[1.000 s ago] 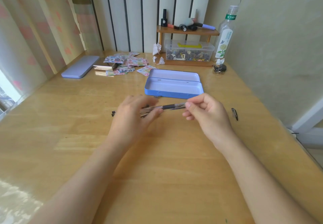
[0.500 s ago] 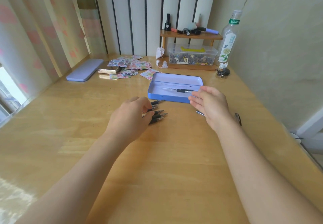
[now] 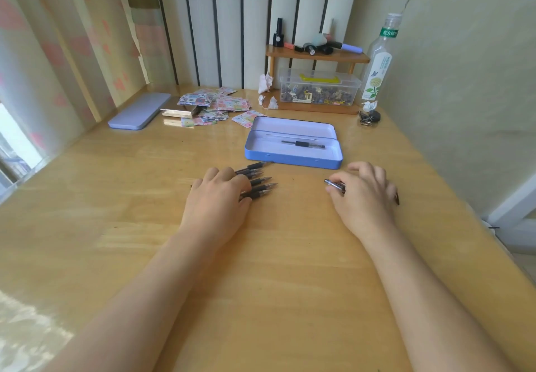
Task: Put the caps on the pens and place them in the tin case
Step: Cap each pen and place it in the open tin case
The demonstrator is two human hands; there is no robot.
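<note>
Blue and open, the tin case (image 3: 293, 160) lies at the centre of the frame on the wooden desk (image 3: 261, 270), and one capped pen (image 3: 303, 144) lies lengthwise inside it on the pale floor of the tin. Just below and left of the case, a bunch of uncapped pens (image 3: 256, 181) lies fanned on the desk with their tips pointing right; the left hand (image 3: 216, 202) rests palm down over their barrels, fingers curled onto them, though whether it actually grips any one pen cannot be told. At centre right, the right hand (image 3: 362, 194) is cupped low on the desk, with its fingers closing around a clear cap (image 3: 334, 185) whose end sticks out to the left of the fingertips. A small dark piece (image 3: 396, 197) peeks out at the right edge of that hand; what it is cannot be made out. Toward the upper left of the frame a lilac lid (image 3: 139, 111) lies flat beside scattered stickers (image 3: 214, 104), and at the upper right a clear bottle (image 3: 378, 67) stands next to a small wooden shelf (image 3: 317, 56) with a plastic box (image 3: 319, 90) under it.
</note>
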